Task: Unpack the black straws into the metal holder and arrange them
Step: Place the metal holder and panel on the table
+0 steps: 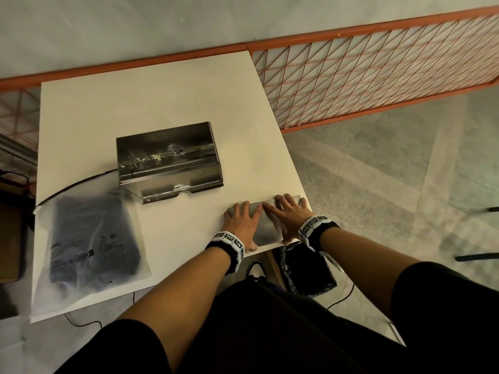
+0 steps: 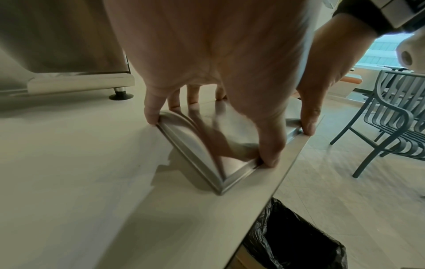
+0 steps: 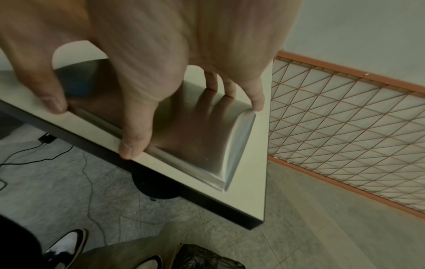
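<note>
Steel lid [image 1: 266, 225] lies flat at the tabletop's [image 1: 167, 98] near right corner, both hands spread over it: left hand [image 1: 240, 225] and right hand [image 1: 286, 211] grip its edges with fingers and thumbs. Metal holder [image 1: 168, 160] stands mid-tabletop; the bagged black straws [image 1: 91, 236] lie to its left.

**White table by an orange mesh fence**

A white table [image 1: 151, 98] stands on a grey speckled floor [image 1: 378, 171]. Behind it runs an orange-framed mesh fence [image 1: 378, 71] against a pale wall [image 1: 135, 28]. A grey slatted chair [image 2: 395, 112] stands off to one side, near a bright window [image 2: 381, 49]. A black-lined bin [image 2: 296, 242] sits under the table's edge.
</note>
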Available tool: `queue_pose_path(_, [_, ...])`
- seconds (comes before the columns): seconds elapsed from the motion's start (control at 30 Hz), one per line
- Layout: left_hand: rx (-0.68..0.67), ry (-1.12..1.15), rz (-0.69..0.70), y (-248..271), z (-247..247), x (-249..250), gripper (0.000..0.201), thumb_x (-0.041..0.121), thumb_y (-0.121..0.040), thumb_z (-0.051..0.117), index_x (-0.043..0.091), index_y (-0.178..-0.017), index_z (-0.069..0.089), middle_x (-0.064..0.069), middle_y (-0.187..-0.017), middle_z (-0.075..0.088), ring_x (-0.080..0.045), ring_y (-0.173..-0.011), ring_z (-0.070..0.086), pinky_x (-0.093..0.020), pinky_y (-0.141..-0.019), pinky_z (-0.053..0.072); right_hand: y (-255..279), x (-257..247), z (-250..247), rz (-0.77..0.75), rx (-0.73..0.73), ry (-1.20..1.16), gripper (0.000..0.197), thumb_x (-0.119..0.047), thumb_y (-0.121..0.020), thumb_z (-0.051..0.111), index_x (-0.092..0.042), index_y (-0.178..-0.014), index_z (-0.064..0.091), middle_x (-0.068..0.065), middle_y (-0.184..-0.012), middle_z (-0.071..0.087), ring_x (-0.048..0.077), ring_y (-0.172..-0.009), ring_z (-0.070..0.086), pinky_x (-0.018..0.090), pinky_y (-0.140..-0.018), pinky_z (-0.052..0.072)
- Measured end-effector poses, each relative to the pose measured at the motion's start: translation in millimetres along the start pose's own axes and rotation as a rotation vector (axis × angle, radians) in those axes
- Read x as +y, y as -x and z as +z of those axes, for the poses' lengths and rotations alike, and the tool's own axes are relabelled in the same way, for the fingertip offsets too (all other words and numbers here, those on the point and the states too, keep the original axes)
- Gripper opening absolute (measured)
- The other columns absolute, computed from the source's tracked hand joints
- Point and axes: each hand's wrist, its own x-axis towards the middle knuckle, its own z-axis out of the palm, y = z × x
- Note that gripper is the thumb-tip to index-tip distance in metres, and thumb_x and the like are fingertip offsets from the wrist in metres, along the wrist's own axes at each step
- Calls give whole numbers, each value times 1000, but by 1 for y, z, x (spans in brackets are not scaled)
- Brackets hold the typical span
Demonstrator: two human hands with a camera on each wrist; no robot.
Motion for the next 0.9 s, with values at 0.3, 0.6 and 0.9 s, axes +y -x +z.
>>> queue_pose_path(0.3, [-33,28,-18,4,-10,-3,128,65,-65,83,29,-160,4,-15,-162,13,-39,-149,18,-67,-113,27,0,-4,-5,-10,7,-11,137,-64,-50,85,-31,-152,0,21,-151,21,43,-140,21,70,-109,23])
queue_pose_path(0.6, [304,430,-219,72,-24,-84,41,36,-100,55,20,-137,53,-2,-138,50,-24,-128,48,-43,-103,46,-33,-75,-77,-111,25,-341,53,-40,-92,60,-15,-138,49,14,-138,43,34,-125,48,43,-102,43])
queue_pose_path(0.9, [539,748,-646,168,-2,-231,19,15,-95,62,12,-113,67,-8,-114,63,-29,-107,60,-40,-93,50,-93,-223,-138,-172,-77,-571,41,-41,-93,62,-16,-125,61,11,-126,61,30,-119,54,34,-99,42])
